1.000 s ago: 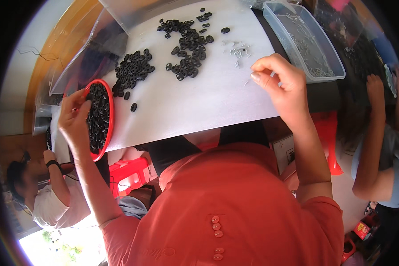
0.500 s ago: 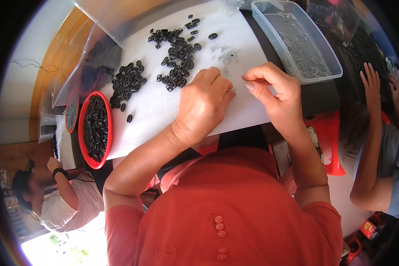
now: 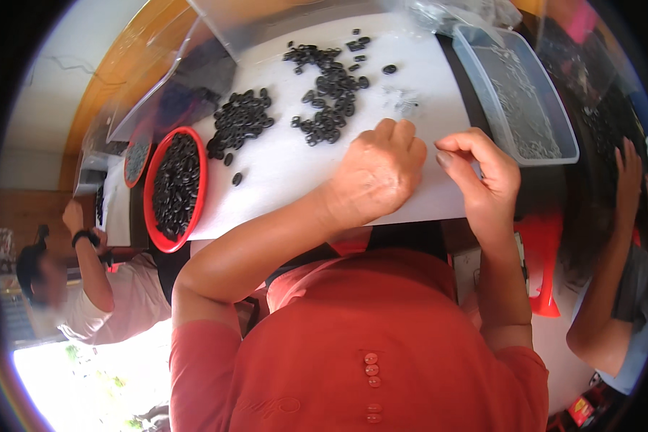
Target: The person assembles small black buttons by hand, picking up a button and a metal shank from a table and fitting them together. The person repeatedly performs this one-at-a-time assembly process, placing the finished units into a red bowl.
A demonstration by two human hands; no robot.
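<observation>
A: In the head view, the left hand (image 3: 378, 169) is bending its fingers inward, out of sight beneath its back; whether it is gripping anything, I cannot tell. The right hand (image 3: 486, 169) is holding thumb and forefinger close together; whether something small is sitting between them, I cannot tell.

B: What is lying around, and what is obstructing?

A: The left hand is covering part of the white sheet (image 3: 288, 191). Clear plastic panels (image 3: 151, 101) are standing at far left; a clear bag (image 3: 475, 13) is lying at far right. One co-worker (image 3: 119, 306) is showing at left, another person's hand (image 3: 628, 169) at right.

B: Condition and position of the pieces?

A: Slim pale pieces (image 3: 399, 104) are lying loosely on the sheet, just beyond the left hand. Black oval pieces are forming two heaps farther left: one compact (image 3: 239, 124), one straggling (image 3: 333, 101).

B: Containers?

A: A red bowl (image 3: 167, 246) at the sheet's left edge is holding many black pieces. A smaller red-rimmed bowl (image 3: 148, 154) beside it is holding greyish contents. A translucent tub (image 3: 547, 161), right of the sheet, is holding slim pale pieces.
</observation>
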